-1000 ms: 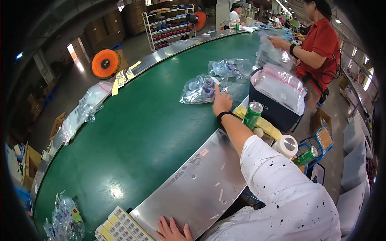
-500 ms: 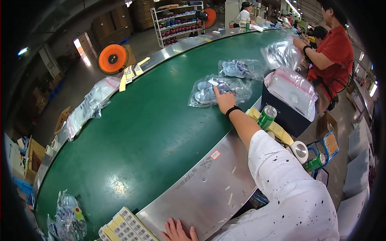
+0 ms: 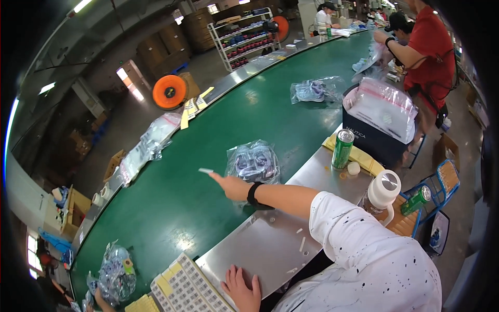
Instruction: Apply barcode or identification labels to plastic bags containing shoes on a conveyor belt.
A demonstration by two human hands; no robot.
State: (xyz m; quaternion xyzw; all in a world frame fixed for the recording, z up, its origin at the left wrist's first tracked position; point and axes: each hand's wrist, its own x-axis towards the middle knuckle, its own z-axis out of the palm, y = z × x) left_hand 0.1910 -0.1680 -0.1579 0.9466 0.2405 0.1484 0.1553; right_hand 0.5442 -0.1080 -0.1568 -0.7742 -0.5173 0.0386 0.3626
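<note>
My right hand [image 3: 232, 187] is over the green belt [image 3: 182, 208], a small white sticker [image 3: 206, 170] at its fingertips. Just beyond its wrist lies a clear plastic bag with a pair of bluish-grey shoes [image 3: 253, 162]. My left hand [image 3: 243, 287] rests on the metal table edge [image 3: 260, 249], fingers spread and holding nothing. Beside it lie sheets of printed labels [image 3: 189, 283] with yellow backing.
Bagged shoes lie farther up the belt [image 3: 313, 91] and at lower left [image 3: 117, 273], where another person's hand [image 3: 101, 300] reaches in. At right stand a green can [image 3: 342, 149], white mug [image 3: 383, 190] and dark box of plastic bags [image 3: 371, 130]. A co-worker in red [image 3: 429, 57] handles a bag.
My right hand has left the bagged shoes and come left and nearer, with the sticker at its fingertips. The bag sits nearer in the view, which has also shifted. My left hand stays on the metal.
</note>
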